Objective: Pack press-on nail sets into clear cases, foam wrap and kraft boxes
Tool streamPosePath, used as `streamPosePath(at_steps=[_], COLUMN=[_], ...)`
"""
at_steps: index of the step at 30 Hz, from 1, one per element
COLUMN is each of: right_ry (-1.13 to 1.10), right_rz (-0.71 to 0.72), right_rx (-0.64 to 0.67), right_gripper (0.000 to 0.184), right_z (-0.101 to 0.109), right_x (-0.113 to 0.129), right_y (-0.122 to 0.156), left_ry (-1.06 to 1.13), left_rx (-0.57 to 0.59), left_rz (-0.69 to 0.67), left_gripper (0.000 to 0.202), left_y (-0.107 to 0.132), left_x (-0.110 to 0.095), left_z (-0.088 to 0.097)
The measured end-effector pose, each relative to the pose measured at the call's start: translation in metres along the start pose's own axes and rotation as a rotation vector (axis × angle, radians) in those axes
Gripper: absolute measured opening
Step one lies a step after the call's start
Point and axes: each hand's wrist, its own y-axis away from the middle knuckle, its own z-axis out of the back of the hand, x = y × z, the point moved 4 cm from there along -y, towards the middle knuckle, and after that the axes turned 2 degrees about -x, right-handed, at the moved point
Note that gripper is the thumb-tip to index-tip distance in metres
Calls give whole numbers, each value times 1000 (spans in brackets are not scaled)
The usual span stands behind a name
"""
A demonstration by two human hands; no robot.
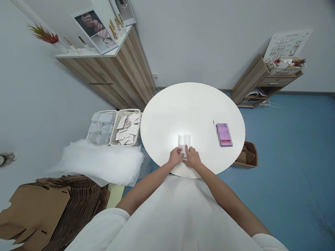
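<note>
A small white, partly see-through wrapped packet [184,140] lies flat on the round white table [167,101], near its front edge. My left hand [176,156] has its fingers curled closed at the packet's lower left side. On the lower right side rests my right hand [193,158], index finger stretched onto the packet and thumb apart. What is inside the packet cannot be made out, and the fingers cover its lower part.
A blurred purple item [224,135] lies on the table's right. Left stand baskets with cards [128,129] and clear cases [102,127], white thin sheets [104,160] and stacked flat cardboard boxes [52,205]. A cardboard box [246,157] stands on the floor at right.
</note>
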Motion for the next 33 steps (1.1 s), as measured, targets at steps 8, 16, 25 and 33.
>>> streamPosePath(at_steps=[8,16,25,33], right_ry=[-547,-589,-470,-505], right_rz=[-47,-275,-300,-149], right_rx=[146,2,-42,-93], right_gripper=[71,38,26,42], right_z=[5,14,8,9], right_x=[-21,-23,-25,-24], right_y=[-5,-20,-28,-6], left_ry=[-316,-502,-484,-786], left_rx=[145,219,107,270], left_rz=[-195,-408,-547,-677], left_gripper=[23,39,32,44], left_y=[5,24,12,1], left_x=[-13,-16,-19,-24], left_z=[-20,-29,6,3])
